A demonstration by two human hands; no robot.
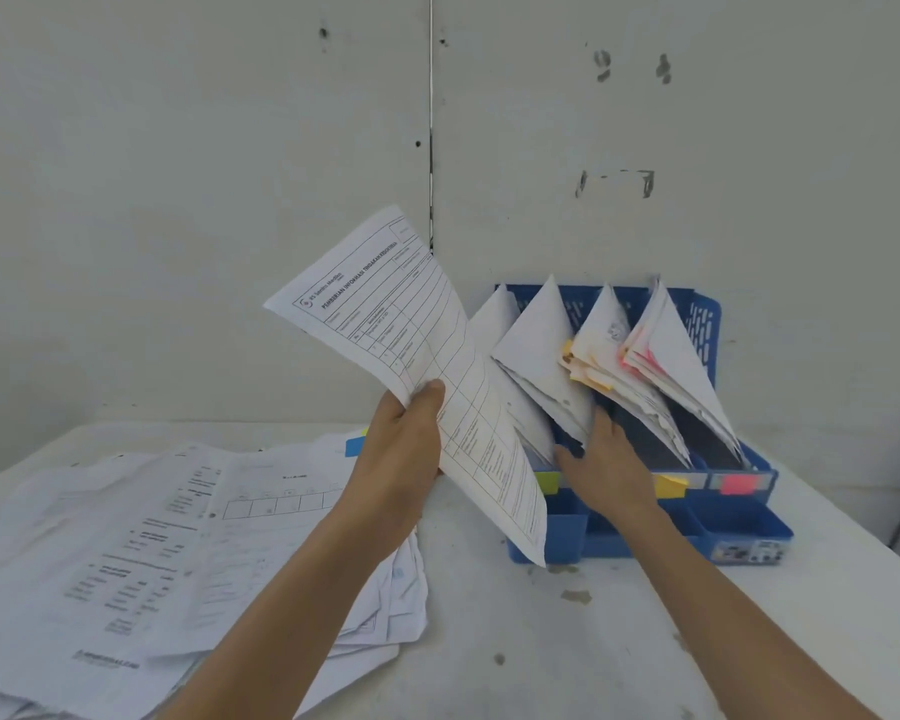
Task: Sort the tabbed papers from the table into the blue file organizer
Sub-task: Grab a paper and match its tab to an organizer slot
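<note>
Your left hand (406, 439): raised over the middle of the worktop (567, 641), gripping one printed sheet (411, 324) by its lower edge, thumb on the front.
Sheet writing: a ruled form; the bold heading reads "PEMBERIAN INFORMASI TINDAKAN", then blurs. The line by the logo above it is too small to read.
Your right hand (606, 459): open, fingers straight and spread, resting against the filed papers (541, 345) in the second slot from the left.
Blue file organizer (744, 522): right side of the worktop, against the wall (177, 200). It holds four leaning bundles; yellow tabs show on the third, pink on the fourth.
Slot markers: blank coloured tags on the front rail, a green one (546, 483), a yellow one (671, 485) and a pink one (739, 483).
Sticker (749, 553): on the near right corner, print unreadable.
Unsorted pile (151, 537): spread over the near left of the worktop, printed tables blurred, with a blue tab (354, 445) at its far edge.
</note>
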